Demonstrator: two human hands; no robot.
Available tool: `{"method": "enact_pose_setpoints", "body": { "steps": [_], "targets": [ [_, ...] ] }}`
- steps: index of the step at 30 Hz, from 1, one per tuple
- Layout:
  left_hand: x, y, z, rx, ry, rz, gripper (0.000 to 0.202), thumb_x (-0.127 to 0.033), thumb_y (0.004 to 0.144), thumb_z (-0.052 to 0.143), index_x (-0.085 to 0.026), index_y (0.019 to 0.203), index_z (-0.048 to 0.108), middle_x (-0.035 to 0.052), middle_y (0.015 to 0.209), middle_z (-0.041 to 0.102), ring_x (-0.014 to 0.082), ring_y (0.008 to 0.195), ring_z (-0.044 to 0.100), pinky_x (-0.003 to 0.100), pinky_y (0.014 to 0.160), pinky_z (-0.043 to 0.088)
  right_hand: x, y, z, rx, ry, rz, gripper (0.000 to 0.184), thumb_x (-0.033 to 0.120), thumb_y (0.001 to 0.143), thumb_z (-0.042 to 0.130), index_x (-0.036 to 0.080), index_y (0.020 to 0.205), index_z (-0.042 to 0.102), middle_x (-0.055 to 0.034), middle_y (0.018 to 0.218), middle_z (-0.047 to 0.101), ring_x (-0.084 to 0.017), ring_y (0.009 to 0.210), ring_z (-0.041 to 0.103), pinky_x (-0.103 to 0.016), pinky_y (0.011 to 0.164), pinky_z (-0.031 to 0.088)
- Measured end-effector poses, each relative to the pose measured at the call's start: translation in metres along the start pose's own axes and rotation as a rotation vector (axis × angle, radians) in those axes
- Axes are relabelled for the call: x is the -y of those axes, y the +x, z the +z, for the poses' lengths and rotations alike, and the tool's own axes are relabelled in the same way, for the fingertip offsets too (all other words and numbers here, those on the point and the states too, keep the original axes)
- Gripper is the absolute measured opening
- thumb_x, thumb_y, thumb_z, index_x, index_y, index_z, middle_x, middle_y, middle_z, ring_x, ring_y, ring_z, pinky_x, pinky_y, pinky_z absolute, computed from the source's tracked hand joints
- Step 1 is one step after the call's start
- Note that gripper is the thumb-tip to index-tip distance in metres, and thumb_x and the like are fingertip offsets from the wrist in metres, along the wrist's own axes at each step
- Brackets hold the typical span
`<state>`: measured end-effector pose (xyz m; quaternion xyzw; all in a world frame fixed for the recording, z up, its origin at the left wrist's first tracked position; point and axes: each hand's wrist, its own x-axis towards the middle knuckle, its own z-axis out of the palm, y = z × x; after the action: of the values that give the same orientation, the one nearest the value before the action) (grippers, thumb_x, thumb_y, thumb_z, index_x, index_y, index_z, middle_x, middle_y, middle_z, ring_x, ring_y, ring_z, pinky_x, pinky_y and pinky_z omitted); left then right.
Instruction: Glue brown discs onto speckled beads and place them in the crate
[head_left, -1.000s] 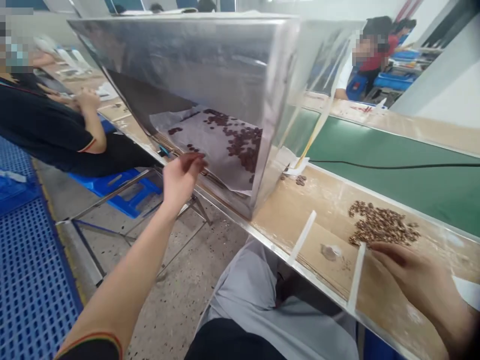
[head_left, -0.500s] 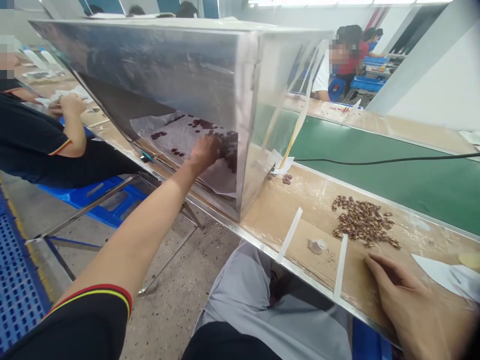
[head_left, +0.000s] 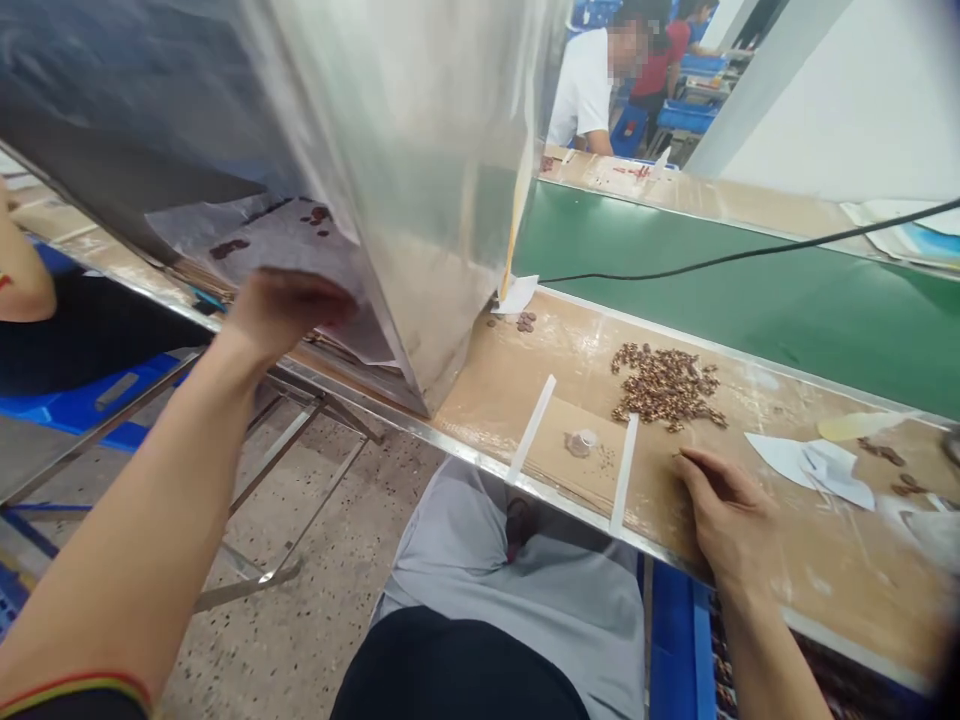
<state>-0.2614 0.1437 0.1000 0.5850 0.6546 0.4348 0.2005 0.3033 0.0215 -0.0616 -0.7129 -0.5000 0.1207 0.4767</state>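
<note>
Left hand (head_left: 281,305), centre-left, curled over the paper sheet (head_left: 277,240) at the mouth of the metal hood (head_left: 405,150); contents cannot be told. Right hand (head_left: 724,510) flat, empty, near the brown pieces (head_left: 664,372), centre-right. Advise a level, closed fist.

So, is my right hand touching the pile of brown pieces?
Apart. The head view shows bare table between the right hand and the pile of brown pieces.

Shiny brushed-metal box (head_left: 390,150), crinkled white paper sheet (head_left: 285,245), matt green belt (head_left: 750,300), dusty brown board (head_left: 757,540)
</note>
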Motion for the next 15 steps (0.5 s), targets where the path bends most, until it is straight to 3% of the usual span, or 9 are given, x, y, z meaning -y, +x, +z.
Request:
{"method": "enact_pose_setpoints", "body": {
  "steps": [3, 5, 7, 9, 11, 15],
  "targets": [
    [-0.002, -0.089, 0.018, 0.069, -0.074, -0.171, 0.019, -0.029, 0.09, 0.094, -0.015, 0.102, 0.09, -0.0006, 0.078, 0.084, 0.0188, 0.076, 0.08, 0.041, 0.091, 0.068, 0.018, -0.024, -0.005, -0.049, 0.158, 0.168, 0.042, 0.059, 0.088, 0.092, 0.025, 0.113, 0.09, -0.011, 0.11, 0.088, -0.031, 0.094, 0.083, -0.046, 0.09, 0.068],
    [-0.009, -0.143, 0.053, 0.257, -0.345, -0.363, 0.023, -0.034, 0.082, 0.102, -0.02, 0.096, 0.09, 0.0028, 0.082, 0.087, 0.0225, 0.072, 0.082, 0.035, 0.076, 0.07, 0.043, -0.044, -0.006, -0.025, 0.299, 0.253, 0.037, 0.052, 0.086, 0.098, 0.025, 0.11, 0.09, -0.0089, 0.102, 0.087, -0.026, 0.084, 0.081, -0.04, 0.081, 0.068],
    [-0.022, -0.182, 0.096, 0.427, -0.599, -0.524, 0.026, -0.038, 0.081, 0.104, -0.02, 0.095, 0.091, 0.0069, 0.087, 0.088, 0.0241, 0.073, 0.084, 0.035, 0.075, 0.072, 0.073, -0.062, -0.003, 0.097, 0.478, 0.303, 0.03, 0.045, 0.087, 0.101, 0.026, 0.107, 0.089, -0.0061, 0.098, 0.086, -0.022, 0.08, 0.079, -0.036, 0.077, 0.067],
    [-0.039, -0.204, 0.136, 0.515, -0.784, -0.646, 0.027, -0.039, 0.081, 0.105, -0.02, 0.093, 0.092, 0.0097, 0.09, 0.089, 0.0249, 0.075, 0.085, 0.033, 0.074, 0.073, 0.099, -0.076, 0.003, 0.287, 0.655, 0.358, 0.022, 0.04, 0.089, 0.1, 0.028, 0.104, 0.089, -0.0044, 0.098, 0.086, -0.02, 0.079, 0.078, -0.035, 0.076, 0.067],
    [-0.053, -0.214, 0.163, 0.565, -0.891, -0.724, 0.027, -0.039, 0.081, 0.105, -0.019, 0.093, 0.092, 0.0116, 0.095, 0.089, 0.0253, 0.078, 0.086, 0.032, 0.075, 0.074, 0.118, -0.084, 0.01, 0.438, 0.78, 0.415, 0.018, 0.037, 0.09, 0.1, 0.029, 0.102, 0.089, -0.0032, 0.099, 0.086, -0.02, 0.08, 0.077, -0.036, 0.076, 0.068],
    [-0.064, -0.215, 0.181, 0.638, -0.959, -0.772, 0.026, -0.037, 0.081, 0.105, -0.018, 0.093, 0.092, 0.0121, 0.098, 0.09, 0.025, 0.083, 0.088, 0.028, 0.076, 0.073, 0.13, -0.089, 0.016, 0.543, 0.864, 0.475, 0.016, 0.036, 0.091, 0.101, 0.03, 0.1, 0.09, -0.0024, 0.108, 0.086, -0.018, 0.082, 0.076, -0.034, 0.079, 0.067]
  ]
}}
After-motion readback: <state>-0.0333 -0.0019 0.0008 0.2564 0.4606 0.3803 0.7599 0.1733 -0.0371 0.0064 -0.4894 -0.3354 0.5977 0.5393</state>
